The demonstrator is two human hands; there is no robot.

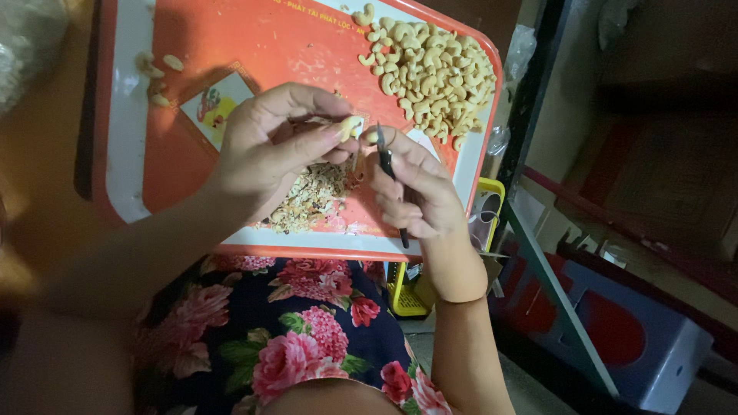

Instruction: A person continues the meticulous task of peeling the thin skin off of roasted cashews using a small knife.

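My left hand [269, 146] pinches a pale cashew nut [348, 126] between thumb and fingers above an orange tray [231, 54]. Facing it, my right hand [415, 188] grips a small dark-handled knife [388, 173], its blade tip up against the nut. Under both hands lies a heap of brownish peel scraps [311, 200] on the tray. A large pile of peeled cashews [434, 73] fills the tray's far right corner.
A few loose nuts [157, 73] lie at the tray's far left. The tray rests over my lap in a floral garment [307, 323]. To the right are a yellow basket [411, 296], a metal frame leg [553, 284] and a blue-and-red plastic stool [630, 338].
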